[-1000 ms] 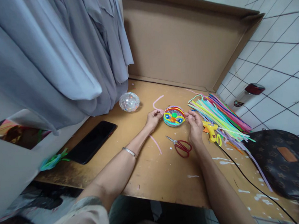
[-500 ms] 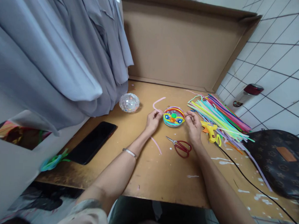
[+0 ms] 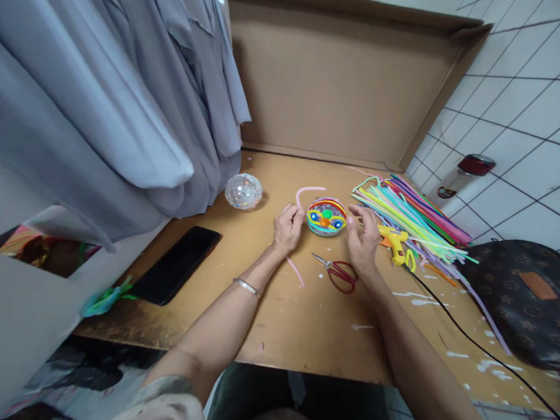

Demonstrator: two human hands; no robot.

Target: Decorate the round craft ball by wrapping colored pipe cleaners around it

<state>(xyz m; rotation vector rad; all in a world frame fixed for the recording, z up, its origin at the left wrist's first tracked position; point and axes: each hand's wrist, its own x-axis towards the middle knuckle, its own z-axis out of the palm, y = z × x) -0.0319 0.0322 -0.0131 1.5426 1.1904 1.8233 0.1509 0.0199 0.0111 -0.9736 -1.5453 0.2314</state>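
My left hand [image 3: 287, 228] is closed on a pink pipe cleaner [image 3: 301, 196], whose free end curves up and to the right. Just right of that hand stands a round ornament [image 3: 326, 217] covered in coloured strips, with two blue dots, a green one and an orange one on its front. On its other side my right hand [image 3: 362, 235] has its fingers bent but apart, holding nothing I can see. Below the ornament lie red-handled scissors [image 3: 341, 276]. A second pink strip [image 3: 296, 272] rests on the table by my left wrist.
A clear ball [image 3: 243, 191] sits at left, above a black phone [image 3: 176, 265]. To the right are a yellow glue gun [image 3: 394, 245] with its cord, a heap of pipe cleaners [image 3: 414, 213] and a dark bag [image 3: 527, 304]. A cardboard panel [image 3: 327, 85] closes off the back.
My left hand has turned, and the pink pipe cleaner's free end has swung right, above the ornament. My right hand has shifted slightly away from the ornament.
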